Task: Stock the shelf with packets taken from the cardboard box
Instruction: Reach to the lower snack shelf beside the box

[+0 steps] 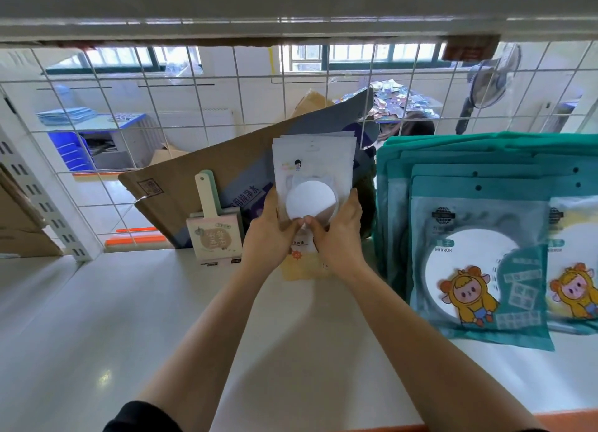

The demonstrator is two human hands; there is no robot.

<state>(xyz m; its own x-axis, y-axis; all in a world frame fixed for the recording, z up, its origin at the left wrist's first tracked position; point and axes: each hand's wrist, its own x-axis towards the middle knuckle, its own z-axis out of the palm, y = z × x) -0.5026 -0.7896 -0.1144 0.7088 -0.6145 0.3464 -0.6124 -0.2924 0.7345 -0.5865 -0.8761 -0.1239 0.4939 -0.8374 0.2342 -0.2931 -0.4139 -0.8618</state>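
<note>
Task progress: judged partly done. Rows of teal plastic mirror packets (479,269) were found standing at the right of the white shelf (161,318). A pink boxed hand mirror with a mint handle (215,237) was propped further left.
Item in hand: a stack of pale translucent packets (312,166), each with a round white disc, was held upright between those two groups, just beside the teal plastic mirror packets. Whether its lower edge touched the shelf surface could not be told, since that edge was hidden by the hands.
Left hand (268,237): the left side of the stack was grasped. The thumb was pressed on the front below the disc, and one finger was laid up along the packet edge. The other fingers were hidden behind.
Right hand (339,237): the right side was grasped in the same way, and its thumb tip was met by the left thumb on the front face.
Backing: a brown cardboard sheet with blue print (194,185) was leaned against the white wire grid (207,108), directly behind the stack.
Cardboard box: no source box could be identified with certainty, and the number of packets remaining in it could not be told.
Left to do: by judgement, the held stack was yet to be settled and let go. The packets seen were confined to the back and right of the shelf, so further stocking was thought likely.
</note>
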